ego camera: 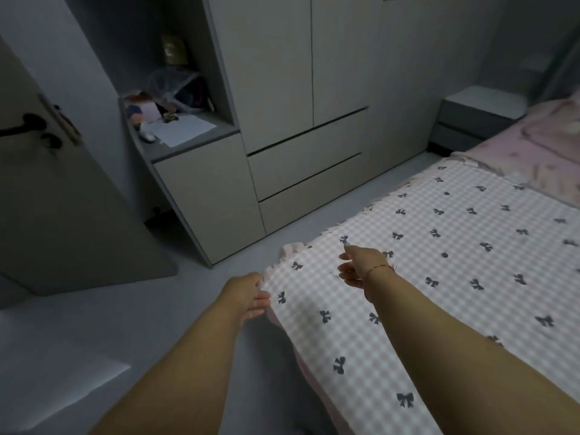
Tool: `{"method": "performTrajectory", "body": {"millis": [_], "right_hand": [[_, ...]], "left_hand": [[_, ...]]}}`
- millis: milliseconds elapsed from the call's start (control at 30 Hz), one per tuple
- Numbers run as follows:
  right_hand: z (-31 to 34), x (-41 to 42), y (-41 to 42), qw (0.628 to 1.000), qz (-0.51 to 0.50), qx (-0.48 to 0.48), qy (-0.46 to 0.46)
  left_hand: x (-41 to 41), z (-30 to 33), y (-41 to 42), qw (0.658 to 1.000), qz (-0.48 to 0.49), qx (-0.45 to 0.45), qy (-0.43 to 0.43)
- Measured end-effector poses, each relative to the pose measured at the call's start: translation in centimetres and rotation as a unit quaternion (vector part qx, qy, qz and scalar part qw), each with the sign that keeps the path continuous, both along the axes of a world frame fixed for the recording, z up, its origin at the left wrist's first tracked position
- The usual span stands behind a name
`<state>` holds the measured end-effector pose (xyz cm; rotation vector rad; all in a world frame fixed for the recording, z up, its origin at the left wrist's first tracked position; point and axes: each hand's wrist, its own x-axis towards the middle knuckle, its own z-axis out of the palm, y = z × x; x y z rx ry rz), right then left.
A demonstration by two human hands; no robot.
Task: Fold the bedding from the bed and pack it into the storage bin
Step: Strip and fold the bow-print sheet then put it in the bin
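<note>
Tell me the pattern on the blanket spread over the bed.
The blanket is pale pink-and-white gingham with small dark bows, clearest in the head view.

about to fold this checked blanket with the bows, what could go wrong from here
1. The left hand holds only the very edge of the checked blanket near its corner, while the right hand looks open above it, so a lift now may slip or pull the fold crooked.
2. That corner hangs off the bed over the floor, so loose cloth could drag there.
3. No storage bin is in view, so the folded blanket may have to be carried.
</note>
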<state>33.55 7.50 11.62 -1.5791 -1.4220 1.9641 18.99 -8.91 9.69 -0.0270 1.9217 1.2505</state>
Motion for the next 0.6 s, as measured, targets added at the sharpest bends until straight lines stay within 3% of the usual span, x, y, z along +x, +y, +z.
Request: {"method": "performTrajectory", "body": {"millis": [200,400,600], "right_hand": [[-6.7,-6.2,4.5,0.997,-0.012,-0.028,-0.072],[-13.2,-10.3,7.2,0.981,0.091,0.015,-0.172],[-17.7,-12.2,8.3,0.961,0.169,-0.001,-0.218]], "left_hand": [[-7.4,-6.2,5.5,0.998,0.008,-0.044,-0.045],[-10.8,-13.7,8.8,0.991,0.015,-0.087,-0.097],[-12.6,-20.8,10.2,0.983,0.013,-0.133,-0.126]]}}
